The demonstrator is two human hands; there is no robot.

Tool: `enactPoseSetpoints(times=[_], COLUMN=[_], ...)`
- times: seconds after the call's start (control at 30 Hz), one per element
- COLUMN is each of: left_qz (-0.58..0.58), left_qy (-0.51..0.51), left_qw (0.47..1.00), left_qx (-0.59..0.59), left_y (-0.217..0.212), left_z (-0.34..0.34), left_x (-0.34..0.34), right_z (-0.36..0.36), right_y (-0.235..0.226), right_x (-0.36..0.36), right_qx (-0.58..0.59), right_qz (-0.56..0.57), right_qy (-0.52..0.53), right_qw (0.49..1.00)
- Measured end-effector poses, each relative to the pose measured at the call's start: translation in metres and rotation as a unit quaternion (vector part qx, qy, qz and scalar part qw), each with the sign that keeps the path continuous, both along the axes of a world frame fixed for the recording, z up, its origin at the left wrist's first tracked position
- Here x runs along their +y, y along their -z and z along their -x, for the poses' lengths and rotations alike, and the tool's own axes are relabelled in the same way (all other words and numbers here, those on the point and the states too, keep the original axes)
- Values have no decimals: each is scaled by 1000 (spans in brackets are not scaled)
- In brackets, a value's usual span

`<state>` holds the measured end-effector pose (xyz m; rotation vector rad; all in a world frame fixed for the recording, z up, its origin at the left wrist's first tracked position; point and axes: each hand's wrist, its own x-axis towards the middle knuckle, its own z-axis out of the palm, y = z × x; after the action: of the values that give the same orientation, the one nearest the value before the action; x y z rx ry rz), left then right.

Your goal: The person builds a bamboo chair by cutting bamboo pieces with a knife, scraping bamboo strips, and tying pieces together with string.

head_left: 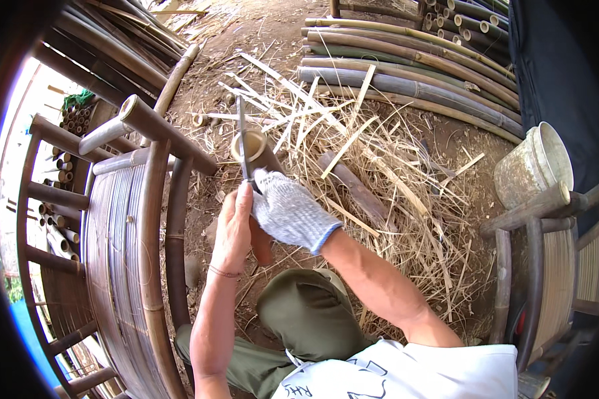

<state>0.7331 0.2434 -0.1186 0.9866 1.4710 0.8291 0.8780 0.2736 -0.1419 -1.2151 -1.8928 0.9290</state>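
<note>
A long knife points away from me, its narrow metal blade upright in the picture. My left hand, bare with a thin band at the wrist, is closed at the base of the blade, thumb stretched along it. Against it, my right hand in a grey knitted glove with a blue cuff is closed around the same spot; its fingertips are mostly hidden. Below the hands shows a reddish-brown piece, perhaps the handle. Just behind the blade is the open end of a thick bamboo tube, partly covered by the glove.
Bamboo shavings and pale strips litter the dirt floor ahead. A short bamboo piece lies among them. Bamboo poles are stacked at the back. Bamboo chairs stand left and right, near a dirty white bucket.
</note>
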Motion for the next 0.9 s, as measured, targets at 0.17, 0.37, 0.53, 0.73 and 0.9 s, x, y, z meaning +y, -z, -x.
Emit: enactPoseSetpoints(times=[0.17,0.37,0.53,0.73,0.9], left_qz=[-68,-55,-93,-89,-39], left_qy=[-22,21,45,63,84], left_qw=[976,951,937,925,931], left_qx=[206,303,333,363,352], left_y=[11,2,6,2,-7], left_z=[22,35,33,26,16], left_x=[3,-1,-1,3,5], right_z=[-109,-171,-175,-164,-105], right_y=[86,219,159,-17,-166], right_x=[29,-16,-37,-26,52], right_qx=[-236,-379,76,204,37], right_qz=[57,256,411,185,-168], right_qy=[232,200,236,153,73], right_qw=[942,866,877,949,982])
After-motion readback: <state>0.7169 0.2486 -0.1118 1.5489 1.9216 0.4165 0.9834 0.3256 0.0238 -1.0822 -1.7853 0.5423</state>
